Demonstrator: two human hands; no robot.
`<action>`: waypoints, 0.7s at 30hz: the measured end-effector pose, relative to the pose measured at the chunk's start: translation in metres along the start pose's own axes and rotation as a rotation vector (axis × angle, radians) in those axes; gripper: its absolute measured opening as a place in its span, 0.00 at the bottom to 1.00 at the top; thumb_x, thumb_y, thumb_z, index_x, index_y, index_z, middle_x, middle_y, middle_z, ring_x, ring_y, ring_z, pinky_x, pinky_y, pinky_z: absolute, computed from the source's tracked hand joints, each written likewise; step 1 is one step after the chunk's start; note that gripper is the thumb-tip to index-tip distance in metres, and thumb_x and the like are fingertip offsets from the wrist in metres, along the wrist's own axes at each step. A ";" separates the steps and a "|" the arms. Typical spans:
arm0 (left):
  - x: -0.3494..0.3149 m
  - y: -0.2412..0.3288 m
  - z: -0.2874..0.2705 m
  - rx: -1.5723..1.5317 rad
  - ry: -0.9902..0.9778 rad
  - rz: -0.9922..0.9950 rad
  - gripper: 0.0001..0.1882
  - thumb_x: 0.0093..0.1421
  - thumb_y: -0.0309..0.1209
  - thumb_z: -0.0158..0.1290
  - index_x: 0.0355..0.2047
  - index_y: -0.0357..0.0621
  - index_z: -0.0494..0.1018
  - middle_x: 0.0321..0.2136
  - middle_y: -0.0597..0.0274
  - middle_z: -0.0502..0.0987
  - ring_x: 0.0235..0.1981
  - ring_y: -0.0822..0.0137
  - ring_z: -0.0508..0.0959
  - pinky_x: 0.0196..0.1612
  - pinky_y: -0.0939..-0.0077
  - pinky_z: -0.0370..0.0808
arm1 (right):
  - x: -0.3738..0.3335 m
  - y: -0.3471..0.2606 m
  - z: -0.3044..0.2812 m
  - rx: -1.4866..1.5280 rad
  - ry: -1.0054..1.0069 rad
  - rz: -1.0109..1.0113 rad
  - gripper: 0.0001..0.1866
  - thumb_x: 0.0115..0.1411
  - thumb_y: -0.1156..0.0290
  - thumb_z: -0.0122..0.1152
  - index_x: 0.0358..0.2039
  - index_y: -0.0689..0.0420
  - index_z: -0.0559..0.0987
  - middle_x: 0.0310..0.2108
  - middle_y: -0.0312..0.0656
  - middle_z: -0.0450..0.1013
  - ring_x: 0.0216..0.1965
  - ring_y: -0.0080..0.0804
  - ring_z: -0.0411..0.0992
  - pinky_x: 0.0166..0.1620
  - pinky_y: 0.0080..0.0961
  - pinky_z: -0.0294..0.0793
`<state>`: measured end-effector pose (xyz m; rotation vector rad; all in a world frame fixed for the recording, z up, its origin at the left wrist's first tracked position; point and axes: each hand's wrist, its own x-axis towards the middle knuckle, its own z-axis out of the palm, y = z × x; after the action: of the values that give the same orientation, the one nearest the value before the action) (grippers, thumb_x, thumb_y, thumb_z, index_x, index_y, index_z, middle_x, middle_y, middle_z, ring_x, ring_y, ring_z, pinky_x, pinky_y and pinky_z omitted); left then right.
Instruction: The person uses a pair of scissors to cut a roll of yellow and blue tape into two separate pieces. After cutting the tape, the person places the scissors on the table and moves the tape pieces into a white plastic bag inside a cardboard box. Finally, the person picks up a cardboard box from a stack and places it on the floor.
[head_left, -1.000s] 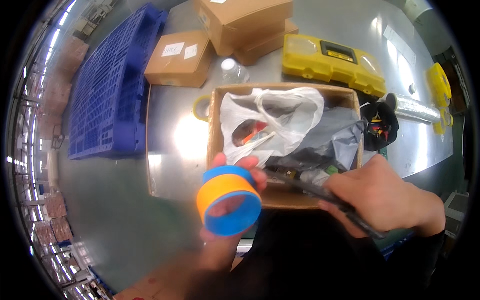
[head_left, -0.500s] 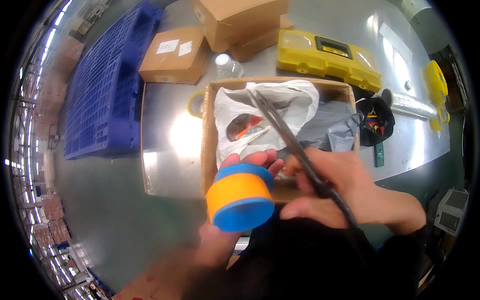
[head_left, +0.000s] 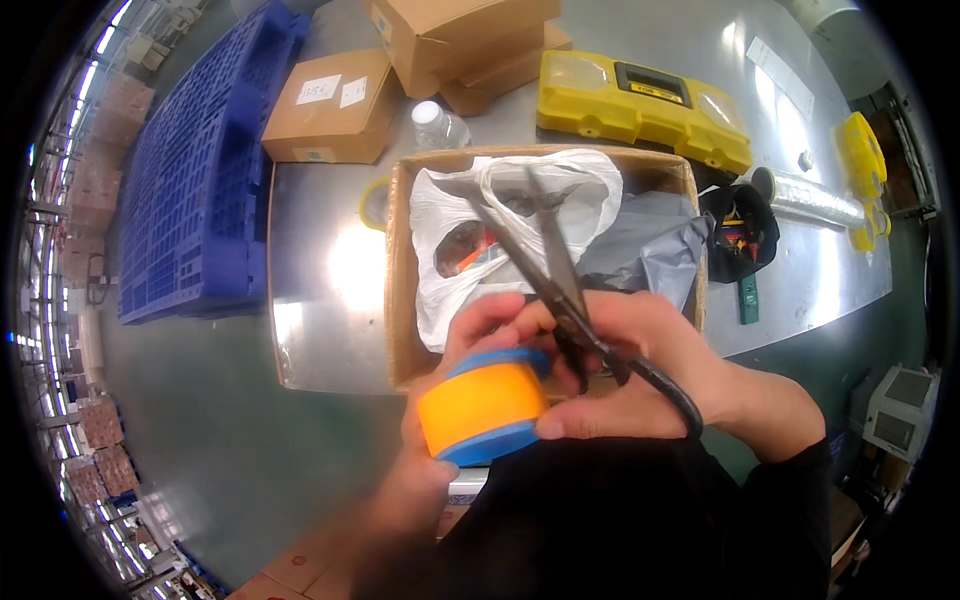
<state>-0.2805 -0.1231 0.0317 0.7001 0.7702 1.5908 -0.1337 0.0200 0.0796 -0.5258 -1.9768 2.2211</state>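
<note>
My left hand (head_left: 431,425) is wrapped round a short orange-and-blue cylinder (head_left: 478,408), which looks like a tape spool with an orange band between blue ends. In my right hand (head_left: 648,365) is a pair of dark scissors (head_left: 570,311), blades spread apart and pointing away from me. The right thumb touches the cylinder's lower right edge, and the fingers of both hands meet above it. Just beyond the hands stands an open cardboard box (head_left: 398,290) holding a white plastic bag (head_left: 437,200) and a grey plastic bag (head_left: 655,235).
Behind the box on the metal table (head_left: 325,345) are a clear bottle (head_left: 440,127), closed cartons (head_left: 330,105) and a yellow case (head_left: 640,110). A black pouch of tools (head_left: 740,235) and a foil-like roll (head_left: 815,203) lie right. A blue pallet (head_left: 195,180) stands left.
The scissor blades have spread apart. My right hand has moved left against the cylinder, which is now tilted differently, showing less of its blue end. The view has shifted slightly.
</note>
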 end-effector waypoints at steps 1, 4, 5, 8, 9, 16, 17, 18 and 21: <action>-0.002 0.002 0.000 0.058 0.028 -0.012 0.50 0.51 0.61 0.57 0.62 0.35 0.58 0.52 0.51 0.66 0.54 0.55 0.70 0.60 0.63 0.65 | -0.001 0.000 -0.003 -0.026 -0.042 0.058 0.30 0.48 0.68 0.76 0.51 0.59 0.74 0.34 0.36 0.72 0.30 0.19 0.69 0.35 0.16 0.69; -0.010 -0.003 -0.008 0.296 0.177 0.003 0.52 0.50 0.63 0.57 0.61 0.33 0.57 0.51 0.52 0.64 0.52 0.56 0.71 0.57 0.63 0.67 | -0.004 0.009 -0.008 -0.089 -0.076 0.141 0.30 0.48 0.67 0.75 0.51 0.60 0.74 0.31 0.35 0.71 0.30 0.19 0.69 0.34 0.16 0.68; -0.014 -0.006 -0.008 0.373 0.238 0.015 0.51 0.51 0.62 0.57 0.61 0.32 0.58 0.51 0.52 0.64 0.51 0.56 0.72 0.56 0.63 0.68 | -0.005 0.015 -0.008 -0.108 -0.072 0.154 0.30 0.49 0.66 0.75 0.51 0.60 0.74 0.31 0.34 0.71 0.30 0.19 0.69 0.34 0.16 0.68; -0.021 -0.015 -0.020 0.874 0.177 0.388 0.56 0.40 0.65 0.65 0.57 0.32 0.61 0.51 0.48 0.64 0.48 0.55 0.72 0.50 0.64 0.73 | -0.015 0.032 -0.008 0.083 0.060 0.263 0.31 0.47 0.66 0.77 0.50 0.61 0.75 0.36 0.34 0.73 0.35 0.17 0.69 0.37 0.15 0.70; -0.020 -0.018 -0.022 1.153 0.074 0.570 0.58 0.38 0.65 0.66 0.57 0.33 0.61 0.51 0.47 0.65 0.48 0.55 0.73 0.49 0.64 0.74 | -0.019 0.035 -0.007 0.109 0.091 0.281 0.31 0.46 0.67 0.78 0.49 0.61 0.75 0.37 0.34 0.74 0.37 0.17 0.69 0.38 0.15 0.70; -0.014 -0.039 -0.001 1.147 0.173 0.429 0.47 0.37 0.45 0.75 0.52 0.35 0.65 0.48 0.42 0.70 0.46 0.50 0.76 0.47 0.64 0.75 | -0.026 0.052 0.010 0.128 0.154 0.101 0.33 0.49 0.63 0.77 0.51 0.64 0.73 0.38 0.36 0.74 0.40 0.18 0.70 0.44 0.19 0.72; -0.014 -0.040 0.000 1.136 0.151 0.403 0.44 0.39 0.41 0.75 0.52 0.36 0.65 0.48 0.41 0.70 0.46 0.50 0.76 0.47 0.65 0.76 | -0.026 0.052 0.009 0.168 0.114 0.110 0.31 0.51 0.63 0.75 0.52 0.64 0.72 0.38 0.36 0.74 0.40 0.18 0.70 0.44 0.19 0.72; -0.011 -0.035 0.006 1.088 0.162 0.381 0.37 0.41 0.31 0.72 0.50 0.36 0.67 0.46 0.41 0.72 0.44 0.51 0.77 0.46 0.66 0.77 | -0.027 0.052 0.007 0.215 0.079 0.124 0.30 0.54 0.63 0.73 0.52 0.64 0.72 0.38 0.36 0.74 0.40 0.18 0.70 0.44 0.19 0.71; -0.005 -0.023 0.015 1.079 0.099 0.437 0.36 0.39 0.29 0.72 0.48 0.36 0.68 0.46 0.41 0.72 0.43 0.50 0.78 0.45 0.66 0.77 | -0.031 0.045 0.004 0.264 -0.011 0.107 0.24 0.63 0.63 0.63 0.53 0.64 0.71 0.38 0.36 0.73 0.40 0.18 0.69 0.43 0.19 0.71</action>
<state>-0.2542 -0.1245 0.0229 1.6481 1.6630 1.5119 -0.1002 0.0006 0.0408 -0.5962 -1.6582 2.5025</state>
